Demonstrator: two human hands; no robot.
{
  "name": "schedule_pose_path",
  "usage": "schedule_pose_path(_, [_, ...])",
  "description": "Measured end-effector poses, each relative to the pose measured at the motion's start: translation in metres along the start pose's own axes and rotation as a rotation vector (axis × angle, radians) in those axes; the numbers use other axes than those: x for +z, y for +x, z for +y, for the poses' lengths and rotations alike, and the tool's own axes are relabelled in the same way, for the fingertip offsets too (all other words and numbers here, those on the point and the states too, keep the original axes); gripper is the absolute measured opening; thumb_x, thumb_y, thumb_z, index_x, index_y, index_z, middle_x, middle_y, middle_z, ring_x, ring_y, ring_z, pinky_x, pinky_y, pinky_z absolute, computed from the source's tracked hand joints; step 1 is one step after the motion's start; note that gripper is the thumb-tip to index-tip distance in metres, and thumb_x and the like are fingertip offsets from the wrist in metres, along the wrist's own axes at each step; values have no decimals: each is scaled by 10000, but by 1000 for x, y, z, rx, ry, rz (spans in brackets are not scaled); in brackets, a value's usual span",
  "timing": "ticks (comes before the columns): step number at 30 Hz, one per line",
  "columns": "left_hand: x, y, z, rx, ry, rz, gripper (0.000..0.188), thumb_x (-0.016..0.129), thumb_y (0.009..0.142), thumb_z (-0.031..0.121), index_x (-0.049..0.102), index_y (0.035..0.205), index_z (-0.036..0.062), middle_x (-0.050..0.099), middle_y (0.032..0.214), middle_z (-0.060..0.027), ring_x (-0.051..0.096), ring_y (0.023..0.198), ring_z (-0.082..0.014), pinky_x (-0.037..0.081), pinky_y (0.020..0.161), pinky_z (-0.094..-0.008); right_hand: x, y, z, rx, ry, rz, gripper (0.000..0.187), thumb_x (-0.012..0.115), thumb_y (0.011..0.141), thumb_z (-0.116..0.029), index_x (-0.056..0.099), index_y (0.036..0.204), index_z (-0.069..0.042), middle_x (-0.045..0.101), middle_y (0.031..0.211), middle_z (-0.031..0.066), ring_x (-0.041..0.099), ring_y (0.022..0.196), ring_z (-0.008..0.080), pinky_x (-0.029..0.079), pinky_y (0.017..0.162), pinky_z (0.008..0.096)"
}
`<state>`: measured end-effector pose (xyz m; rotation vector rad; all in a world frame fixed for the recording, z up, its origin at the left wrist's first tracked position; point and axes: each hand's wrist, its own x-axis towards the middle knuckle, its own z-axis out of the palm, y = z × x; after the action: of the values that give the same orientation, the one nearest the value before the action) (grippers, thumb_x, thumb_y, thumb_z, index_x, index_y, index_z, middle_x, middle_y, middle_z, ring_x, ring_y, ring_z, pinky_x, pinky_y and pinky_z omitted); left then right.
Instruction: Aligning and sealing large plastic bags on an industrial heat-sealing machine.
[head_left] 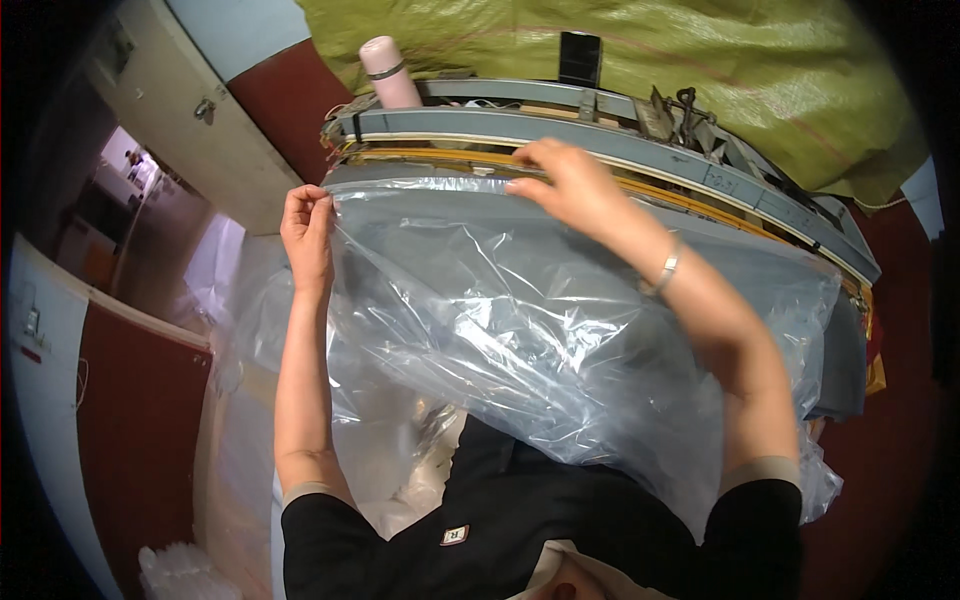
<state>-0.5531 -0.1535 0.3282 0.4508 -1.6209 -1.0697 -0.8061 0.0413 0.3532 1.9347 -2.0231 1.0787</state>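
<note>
A large sheet of clear plastic film [520, 300] drapes in front of me, wrinkled and shiny, and hangs toward my body. At its far left corner my left hand [308, 235] is closed, thumb and fingers pinching the film. Farther right, my right hand [570, 185] is over the film's far edge, with its thumb and fingers apart and nothing visible between them. Just beyond the film runs a long grey metal bar [520, 131] with a yellow-orange strip [440, 156] along its near side. A bracelet sits on my right wrist.
Behind the bar stand a pink bottle [391, 75] and an upright black phone-like slab [580, 60]. A metal clamp-like fitting [687, 115] is at the right. Yellow-green woven sheeting [650, 45] hangs behind. An open door [190, 110] is at left; bunched clear plastic [185, 572] lies lower left.
</note>
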Motion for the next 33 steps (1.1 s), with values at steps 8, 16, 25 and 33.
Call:
schedule_pose_path(8, [-101,-10,-71,-20,730,-174,466,576,805,254,448,1171,-4,457,1208,-154,392,1149,-285,327,943,-348,-1,-100,59,244,395,-26,118,648,726,-122,598,771,-25,600,744,23,548,730,98,434,677,236])
schedule_pose_path(16, [-36,-136,-41,121,983,-690,684,652,721,238,328,1308,97,268,1371,-160,191,1287,-338,207,1013,-441,-228,-370,142,845,-510,94,173,593,765,-164,567,765,7,604,712,116,573,652,235,438,600,325])
schedule_pose_path(25, [195,-259,57,-404,-190,-1164,479,608,782,170,437,1215,54,486,1157,-158,491,1031,-292,428,824,-346,-337,-521,248,1379,-1022,184,257,496,814,-206,551,910,26,585,913,236,551,890,390,446,719,434])
schedule_pose_path(33, [199,-227,44,9,86,-983,201,432,863,122,584,765,34,596,773,-88,560,758,-235,444,693,-326,-308,-502,221,1303,-951,460,317,545,806,-333,565,835,-17,606,838,175,572,806,356,439,661,414])
